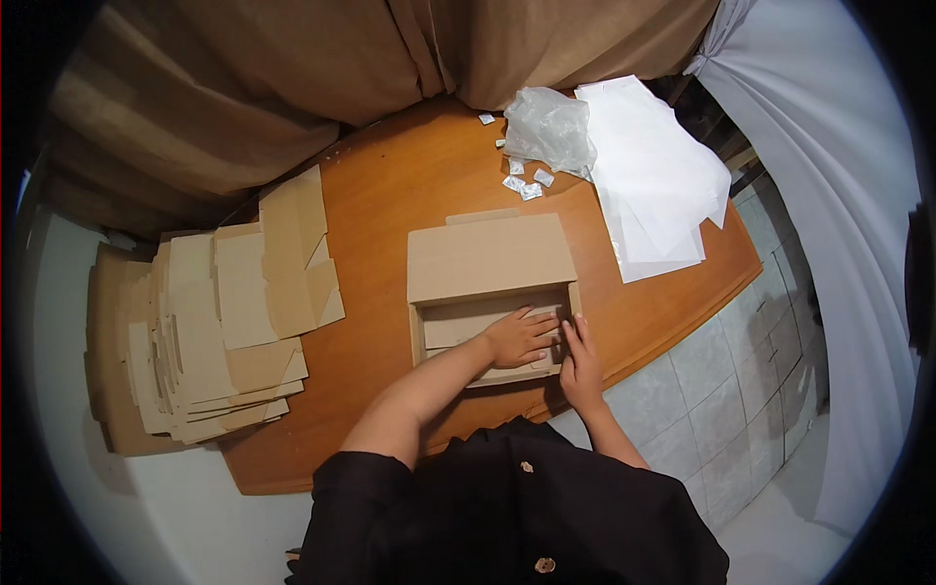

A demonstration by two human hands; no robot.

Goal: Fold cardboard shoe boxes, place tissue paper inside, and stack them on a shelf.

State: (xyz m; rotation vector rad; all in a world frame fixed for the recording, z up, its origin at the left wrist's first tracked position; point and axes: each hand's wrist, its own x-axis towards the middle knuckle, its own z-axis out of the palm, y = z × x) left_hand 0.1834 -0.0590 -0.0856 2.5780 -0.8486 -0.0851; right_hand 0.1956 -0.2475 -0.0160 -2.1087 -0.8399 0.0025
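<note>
A brown cardboard box (492, 261) stands open in front of me, with its lid panel folded up at the far side. My left hand (520, 339) reaches inside it, fingers spread flat over the inner floor near the right end. My right hand (582, 369) is at the box's right side wall, its straight fingers lying along the wall's top edge and appearing to grip it. Both hands are close together at this right end. The palm of the right hand is hidden, and the left one covers part of the box floor.
Flattened cardboard boxes (195, 322) are stacked on the left, overhanging the wooden table (370, 205). At the back right lie white paper sheets (653, 175), a crumpled clear plastic bag (549, 127) and several small white packets (531, 191). Brown curtain (234, 88) hangs behind; grey-white cloth (829, 195) hangs right.
</note>
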